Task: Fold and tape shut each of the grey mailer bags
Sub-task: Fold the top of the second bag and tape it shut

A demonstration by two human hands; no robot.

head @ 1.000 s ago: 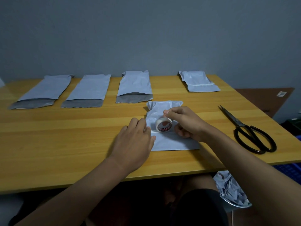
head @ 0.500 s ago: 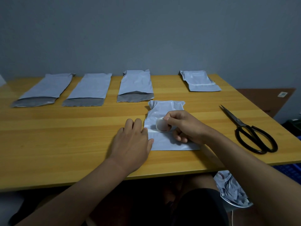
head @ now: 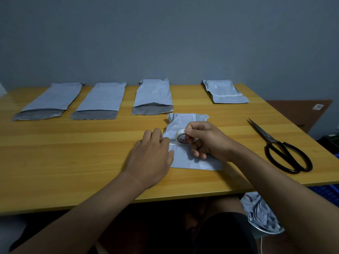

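At centre frame, on the yellow wooden desk: one folded grey plastic mailer bag. Left hand lies flat, fingers straight, pressing its left edge. Right hand, grip pinching a small white roll of tape upon the bag. Upper frame: three unfolded grey mailer bags; one taped grey bag. Right: black scissors.

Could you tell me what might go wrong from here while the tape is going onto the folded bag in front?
1. The left hand presses only the left edge of the folded mailer bag; pulling the tape roll, which the right hand pinches, could skew the strip or lift the fold.
2. The scissors lie off to the right, so cutting probably means letting go with one hand, and the fold might spring open.
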